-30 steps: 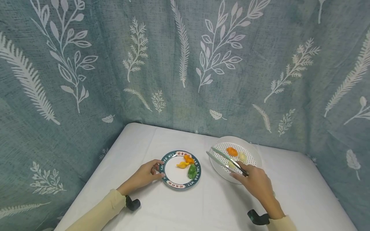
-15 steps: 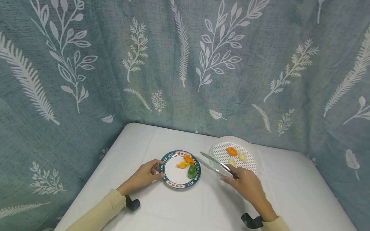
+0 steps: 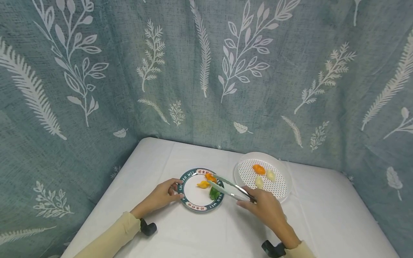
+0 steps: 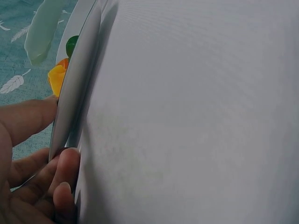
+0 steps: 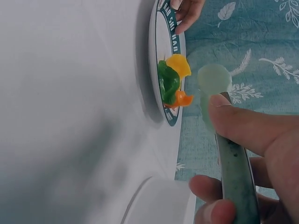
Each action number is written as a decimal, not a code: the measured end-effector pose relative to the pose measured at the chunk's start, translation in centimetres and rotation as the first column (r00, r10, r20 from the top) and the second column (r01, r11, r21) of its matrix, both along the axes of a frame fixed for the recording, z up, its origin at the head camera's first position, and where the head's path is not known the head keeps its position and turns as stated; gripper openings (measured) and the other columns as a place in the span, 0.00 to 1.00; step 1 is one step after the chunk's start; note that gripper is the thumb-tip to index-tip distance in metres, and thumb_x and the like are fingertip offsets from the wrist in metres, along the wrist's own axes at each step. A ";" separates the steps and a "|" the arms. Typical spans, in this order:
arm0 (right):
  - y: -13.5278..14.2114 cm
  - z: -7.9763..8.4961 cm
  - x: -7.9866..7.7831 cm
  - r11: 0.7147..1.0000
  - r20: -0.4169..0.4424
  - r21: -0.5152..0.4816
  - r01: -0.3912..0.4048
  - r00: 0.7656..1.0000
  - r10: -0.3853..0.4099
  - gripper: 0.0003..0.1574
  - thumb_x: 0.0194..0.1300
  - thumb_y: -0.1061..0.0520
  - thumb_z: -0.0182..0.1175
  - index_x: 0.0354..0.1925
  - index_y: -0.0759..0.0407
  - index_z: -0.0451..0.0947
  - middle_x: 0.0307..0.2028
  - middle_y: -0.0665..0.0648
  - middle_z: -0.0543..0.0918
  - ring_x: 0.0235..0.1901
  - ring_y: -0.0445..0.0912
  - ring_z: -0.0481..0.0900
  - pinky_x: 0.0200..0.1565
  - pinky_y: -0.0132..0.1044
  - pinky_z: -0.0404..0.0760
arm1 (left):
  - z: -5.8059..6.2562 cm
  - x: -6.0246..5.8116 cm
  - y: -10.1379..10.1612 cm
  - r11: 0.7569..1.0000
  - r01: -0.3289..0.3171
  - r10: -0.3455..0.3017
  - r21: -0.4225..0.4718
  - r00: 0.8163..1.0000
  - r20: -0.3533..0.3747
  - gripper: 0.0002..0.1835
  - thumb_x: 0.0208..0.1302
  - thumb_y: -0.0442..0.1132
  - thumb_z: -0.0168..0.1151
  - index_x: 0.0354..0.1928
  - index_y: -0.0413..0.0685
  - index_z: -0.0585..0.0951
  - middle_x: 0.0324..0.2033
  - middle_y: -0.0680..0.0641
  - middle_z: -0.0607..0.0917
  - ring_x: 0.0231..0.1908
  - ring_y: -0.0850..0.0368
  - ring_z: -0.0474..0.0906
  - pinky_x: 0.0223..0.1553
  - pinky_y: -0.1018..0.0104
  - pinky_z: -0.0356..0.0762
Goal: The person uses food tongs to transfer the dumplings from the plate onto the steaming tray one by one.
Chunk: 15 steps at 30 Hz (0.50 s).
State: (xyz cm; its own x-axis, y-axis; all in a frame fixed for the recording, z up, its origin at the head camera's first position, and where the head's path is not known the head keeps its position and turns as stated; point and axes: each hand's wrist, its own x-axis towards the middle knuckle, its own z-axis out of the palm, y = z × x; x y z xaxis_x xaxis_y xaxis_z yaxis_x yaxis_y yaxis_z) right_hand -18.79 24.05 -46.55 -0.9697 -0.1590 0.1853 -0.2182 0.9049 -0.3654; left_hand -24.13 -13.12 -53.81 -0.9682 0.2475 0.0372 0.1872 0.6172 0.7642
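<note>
On the plate [image 3: 193, 191], cannot see all of the green pepper [image 3: 214, 194] or of the lettering [image 3: 191, 174], both crossed by the tongs [image 3: 225, 180]. In the right wrist view, see the basket [image 5: 156, 203] near the plate cut off below, the left hand [image 5: 189, 13] above.

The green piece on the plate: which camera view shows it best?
The right wrist view: the green piece appears largest there, uncovered. The head view shows it small, partly behind the tongs; the left wrist view, only a bit over the plate rim.
</note>
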 end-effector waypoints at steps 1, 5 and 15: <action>-0.2 0.0 0.0 1.000 0.005 0.001 -0.005 1.000 0.005 0.39 0.54 0.37 0.78 0.60 0.50 0.84 0.19 0.43 0.70 0.20 0.40 0.64 0.21 0.35 0.65 | 0.0 0.0 0.0 1.000 0.002 -0.002 -0.001 1.000 -0.001 0.29 0.62 0.45 0.76 0.63 0.50 0.79 0.40 0.55 0.80 0.33 0.60 0.73 0.32 0.68 0.74; -0.7 -0.1 -0.2 0.999 0.020 0.006 -0.034 0.999 0.034 0.36 0.54 0.38 0.78 0.58 0.48 0.86 0.20 0.42 0.70 0.20 0.39 0.64 0.22 0.35 0.63 | 0.1 0.0 0.0 1.000 0.004 -0.004 -0.005 1.000 -0.009 0.29 0.62 0.44 0.76 0.63 0.49 0.79 0.40 0.55 0.80 0.33 0.60 0.73 0.32 0.68 0.74; -1.8 -0.4 -1.1 0.992 0.021 0.091 -0.085 0.996 0.083 0.35 0.54 0.38 0.78 0.59 0.48 0.86 0.18 0.44 0.68 0.19 0.40 0.62 0.21 0.34 0.60 | 0.1 0.1 -0.1 1.000 0.023 -0.023 0.008 1.000 -0.014 0.29 0.62 0.44 0.75 0.64 0.48 0.79 0.40 0.54 0.80 0.33 0.60 0.73 0.31 0.67 0.73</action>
